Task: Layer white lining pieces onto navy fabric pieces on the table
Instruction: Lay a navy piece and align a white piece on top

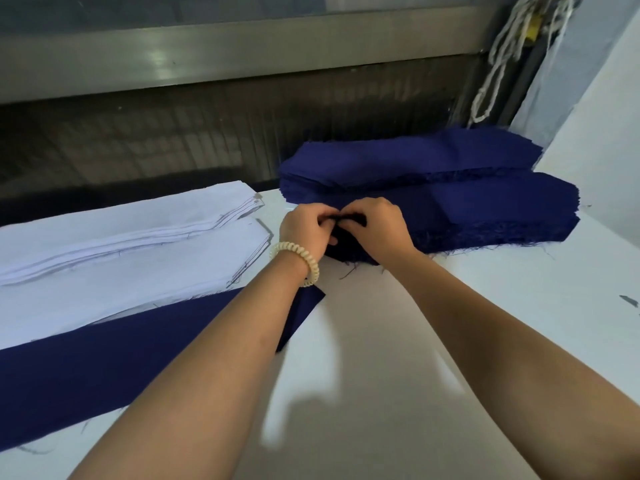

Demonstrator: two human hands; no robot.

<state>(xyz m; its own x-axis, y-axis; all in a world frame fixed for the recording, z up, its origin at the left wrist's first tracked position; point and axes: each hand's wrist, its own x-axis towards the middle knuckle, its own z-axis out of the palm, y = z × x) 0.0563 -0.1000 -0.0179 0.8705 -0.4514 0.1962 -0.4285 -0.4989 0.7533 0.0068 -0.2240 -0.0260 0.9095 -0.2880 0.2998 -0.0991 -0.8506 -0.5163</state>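
left hand, right hand: both pinch navy stack edge | white lining left (2 stacks) | navy strip under forearm

Two frayed navy stacks sit back right, white lining stacks on the left, and a single navy piece lies flat just in front of them.

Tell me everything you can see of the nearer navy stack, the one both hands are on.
The nearer navy stack is a thick pile of long navy cloth pieces, its front edge frayed with loose threads. It lies flat on the white table, running left to right, with a second navy stack directly behind it. At its left end the left hand and the right hand pinch its top layers with curled fingers.
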